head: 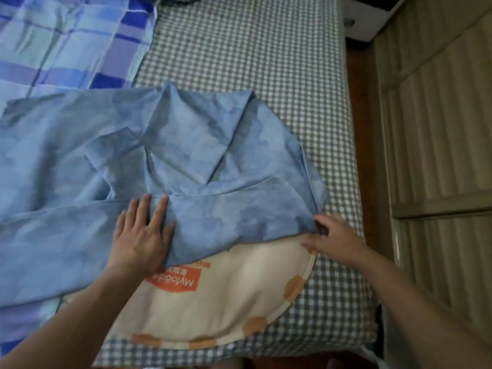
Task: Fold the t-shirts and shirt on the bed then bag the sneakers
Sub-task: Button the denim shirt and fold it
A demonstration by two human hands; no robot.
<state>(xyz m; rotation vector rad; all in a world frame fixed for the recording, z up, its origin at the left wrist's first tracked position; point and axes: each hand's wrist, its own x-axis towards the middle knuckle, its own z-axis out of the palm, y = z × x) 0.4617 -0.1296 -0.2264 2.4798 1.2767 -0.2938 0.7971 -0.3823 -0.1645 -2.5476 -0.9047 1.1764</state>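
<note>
A mottled blue shirt (191, 145) lies spread across the bed, its upper part folded into creases and one sleeve reaching left. My left hand (143, 230) presses flat on the cloth near the shirt's lower middle, fingers straight. My right hand (332, 238) is at the shirt's lower right corner, fingers curled at the hem; whether it pinches the cloth is blurred. Under the shirt's near edge lies a cream cloth with orange dots and an orange printed label (218, 302).
The bed has a grey-and-white checked sheet (266, 49). A blue plaid blanket (66, 41) lies at the far left. The bed's right edge borders a brown floor strip (372, 155) and a beige slatted cabinet (439, 129).
</note>
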